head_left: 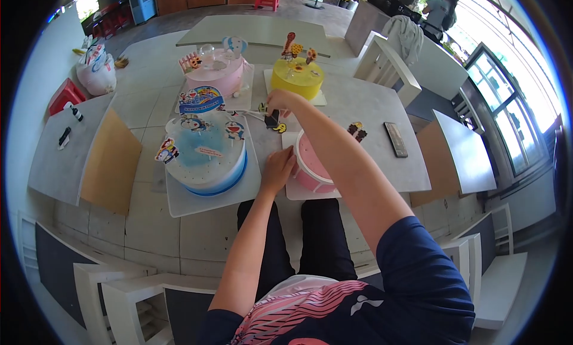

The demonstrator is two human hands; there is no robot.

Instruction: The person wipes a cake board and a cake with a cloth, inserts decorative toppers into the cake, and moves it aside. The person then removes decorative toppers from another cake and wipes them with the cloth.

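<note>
Cake (311, 183), small and pink, sits on white board (292, 193). Left hand (278, 169) by its side, fingers bent. Right hand (283, 103) at black thing (273, 119) near yellow cake (297, 84). Cannot tell if either hand grips.

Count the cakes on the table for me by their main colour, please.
Pink: 2 (the back-left cake and the front cake beside the left hand, partly hidden by the right forearm)
Blue and white: 1 (the front-left cake)
Yellow: 1 (the back-right cake)
Total: 4 cakes
</note>
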